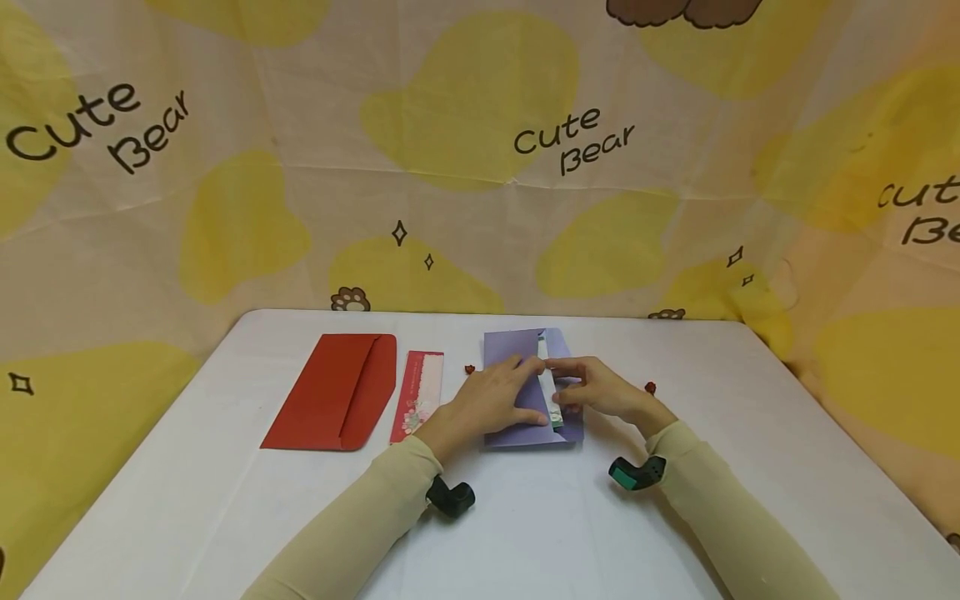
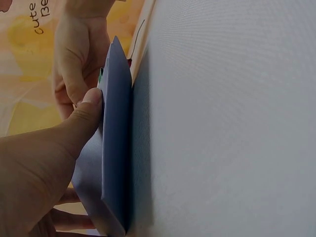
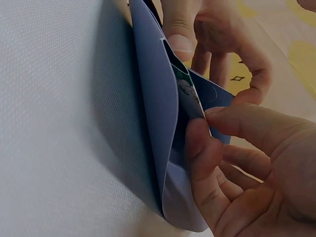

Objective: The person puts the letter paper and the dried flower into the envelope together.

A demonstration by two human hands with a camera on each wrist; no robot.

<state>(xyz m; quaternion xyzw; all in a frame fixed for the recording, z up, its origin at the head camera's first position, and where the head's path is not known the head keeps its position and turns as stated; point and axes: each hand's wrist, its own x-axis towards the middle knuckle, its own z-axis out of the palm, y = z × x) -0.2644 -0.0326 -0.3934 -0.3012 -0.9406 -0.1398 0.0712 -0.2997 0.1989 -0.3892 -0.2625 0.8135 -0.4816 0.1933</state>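
Note:
A purple envelope lies on the table with its flap side to the right. Out of its opening shows the edge of a white card with a green and floral print; most of the card is hidden inside. My left hand rests on the envelope's front, fingers spread, its thumb pressing near the opening. From the right, my right hand pinches the card's exposed edge between thumb and forefinger.
To the left lie a red envelope with its flap unfolded and a red-and-pink floral card. Small dark red pieces sit left of the purple envelope and beside my right wrist. A printed cloth hangs behind the white table.

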